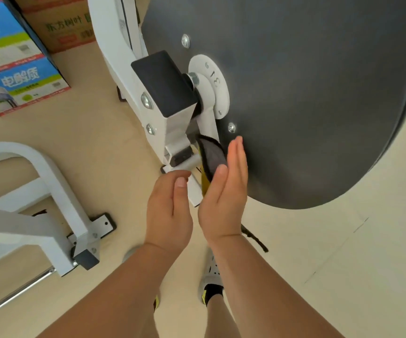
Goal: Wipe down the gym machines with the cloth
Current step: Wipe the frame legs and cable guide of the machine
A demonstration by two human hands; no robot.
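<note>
A grey cloth (pixel 212 156) with a yellow underside lies against the palm of my right hand (pixel 223 196), pinned there by the thumb. The fingers are straight and point up along the big dark grey disc (pixel 306 98) of the gym machine. The cloth sits between the disc's lower edge and the white bracket (pixel 172 132) that carries it. My left hand (pixel 167 208) hovers just left of the right one, its fingers loosely curled and holding nothing, with the fingertips near the bracket's lower bar.
A black end cap (pixel 165 81) and a white hub plate (pixel 212 86) join the disc to the white frame. Another white machine frame (pixel 50 196) stands on the floor at left. Stacked cartons (pixel 14 59) sit at the top left. My feet are below my arms.
</note>
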